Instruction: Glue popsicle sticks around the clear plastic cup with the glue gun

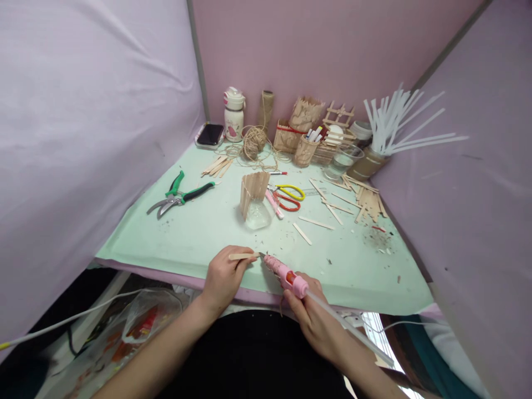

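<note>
My left hand (224,274) is closed in a pinch on a wooden craft stick (243,256), held flat near the table's front edge. My right hand (313,316) grips a pink hot glue gun (285,273) with a white glue rod sticking out behind it. The gun's nozzle touches the right end of the stick. Further back on the mint-green table mat (199,233) stands a clear plastic cup (255,208) lying tilted, partly clad in upright wooden sticks.
Green-handled pliers (178,197) lie at left. Yellow and red scissors (286,197) and loose sticks (353,202) lie at right. Along the back stand a phone (210,134), a twine ball (253,141), stick baskets (305,149) and a jar of white rods (374,158). Fabric walls enclose the table.
</note>
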`<action>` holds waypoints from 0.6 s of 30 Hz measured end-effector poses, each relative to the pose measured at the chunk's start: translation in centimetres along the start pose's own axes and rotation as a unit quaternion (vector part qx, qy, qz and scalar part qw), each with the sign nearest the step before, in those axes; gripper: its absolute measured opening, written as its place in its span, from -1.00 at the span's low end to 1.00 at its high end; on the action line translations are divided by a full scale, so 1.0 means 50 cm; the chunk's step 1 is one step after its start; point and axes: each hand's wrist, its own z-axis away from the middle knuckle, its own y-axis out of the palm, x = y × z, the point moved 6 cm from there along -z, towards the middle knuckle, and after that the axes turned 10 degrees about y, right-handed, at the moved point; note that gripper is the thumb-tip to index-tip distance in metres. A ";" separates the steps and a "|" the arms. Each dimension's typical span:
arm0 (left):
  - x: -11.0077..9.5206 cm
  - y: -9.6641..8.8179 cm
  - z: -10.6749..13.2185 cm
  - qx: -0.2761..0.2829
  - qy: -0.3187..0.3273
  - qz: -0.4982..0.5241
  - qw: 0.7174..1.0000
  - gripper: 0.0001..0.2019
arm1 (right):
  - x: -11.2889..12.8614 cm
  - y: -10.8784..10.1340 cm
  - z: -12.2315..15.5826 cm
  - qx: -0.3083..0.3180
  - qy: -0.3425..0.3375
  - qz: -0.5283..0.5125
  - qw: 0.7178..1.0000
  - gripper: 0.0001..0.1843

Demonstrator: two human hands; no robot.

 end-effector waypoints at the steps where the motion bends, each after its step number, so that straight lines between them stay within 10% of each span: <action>1: 0.000 0.000 0.000 0.000 -0.001 0.001 1.000 -0.89 | 0.000 -0.001 0.000 -0.001 -0.001 0.000 1.000 -0.66; 18: 0.003 0.001 0.002 0.000 -0.013 0.011 1.000 -0.90 | 0.010 -0.010 0.002 0.028 0.015 -0.019 0.999 -0.67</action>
